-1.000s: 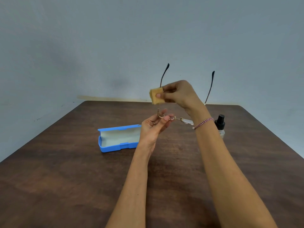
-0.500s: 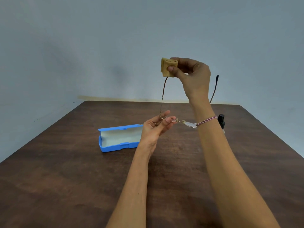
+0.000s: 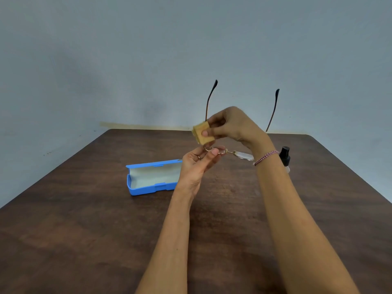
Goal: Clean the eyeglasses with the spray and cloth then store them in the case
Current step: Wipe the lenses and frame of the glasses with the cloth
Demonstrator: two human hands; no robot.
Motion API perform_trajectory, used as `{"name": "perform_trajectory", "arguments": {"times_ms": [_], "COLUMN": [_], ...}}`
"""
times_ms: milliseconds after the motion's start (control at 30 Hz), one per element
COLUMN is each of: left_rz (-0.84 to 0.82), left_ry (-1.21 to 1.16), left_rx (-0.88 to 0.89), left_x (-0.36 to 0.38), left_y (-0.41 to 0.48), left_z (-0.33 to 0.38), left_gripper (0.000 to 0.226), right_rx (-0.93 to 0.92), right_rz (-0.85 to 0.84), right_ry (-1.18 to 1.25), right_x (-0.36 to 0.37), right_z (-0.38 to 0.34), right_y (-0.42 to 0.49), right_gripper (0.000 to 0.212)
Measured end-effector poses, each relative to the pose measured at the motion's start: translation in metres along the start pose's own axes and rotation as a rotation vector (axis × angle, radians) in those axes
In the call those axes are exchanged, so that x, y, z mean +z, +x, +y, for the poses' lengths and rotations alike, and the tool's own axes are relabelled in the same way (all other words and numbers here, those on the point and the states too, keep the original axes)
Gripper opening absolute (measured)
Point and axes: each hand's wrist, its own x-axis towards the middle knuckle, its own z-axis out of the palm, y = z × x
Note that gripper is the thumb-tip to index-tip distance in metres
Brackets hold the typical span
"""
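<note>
We face a plain wall [image 3: 148, 49] painted pale blue-grey, matte and evenly lit, with a faint darker patch low near its middle. Before it stands a dark brown wooden table [image 3: 84, 230] with visible grain. Its far corners are rounded, and its left and right edges spread toward us. Just behind the far edge we see a tan strip [image 3: 135, 125] running along the foot of the wall. A few small dark specks [image 3: 47, 153] mark the wall beside the table's left edge. The light is soft and diffuse.

Single head cam is looking fwd and down from close above the desk [image 3: 84, 240], facing the wall [image 3: 106, 49].
</note>
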Motion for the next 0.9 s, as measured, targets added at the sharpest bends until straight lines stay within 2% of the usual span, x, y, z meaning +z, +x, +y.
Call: {"name": "perform_trajectory", "arguments": {"times_ms": [100, 167, 233, 333, 400, 600, 700, 900], "left_rz": [-0.004, 0.004, 0.017, 0.03, 0.035, 0.023, 0.034, 0.03], "left_ry": [0.015, 0.022, 0.016, 0.008, 0.003, -0.007, -0.019, -0.01], "left_rx": [-0.001, -0.011, -0.012, -0.011, -0.014, 0.01, 0.008, -0.028], "left_x": [0.0007, 0.0011, 0.0014, 0.0006, 0.0004, 0.0028, 0.0014, 0.0004], "left_y": [-0.0004, -0.0002, -0.0001, 0.0013, 0.001, -0.0004, 0.0002, 0.0008], "left_z": [0.0002, -0.0003, 0.0001, -0.002, -0.0017, 0.0007, -0.0004, -0.0037], "left_gripper": [0.015, 0.015, 0.015, 0.027, 0.03, 0.019, 0.022, 0.031], "right_rx": [0.014, 0.03, 0.026, -0.036, -0.055, 0.056, 0.052, -0.043], "right_rz": [-0.105, -0.099, -0.046, 0.119, 0.164, -0.069, -0.012, 0.226], "right_ry": [-0.121, -0.165, -0.138, 0.052, 0.126, -0.117, -0.04, 0.183], "right_x": [0.0015, 0.0011, 0.0017, 0.0021, 0.0, 0.0057, 0.0068, 0.0008], "right_z": [0.0002, 0.0005, -0.0003, -0.0035, -0.0046, -0.0011, -0.0014, -0.007], "right_y": [-0.0023, -0.0017, -0.0012, -0.0002, 0.0006, -0.0014, 0.0001, -0.0021], "right_gripper": [0.025, 0.029, 0.03, 0.028, 0.028, 0.032, 0.031, 0.028]}}
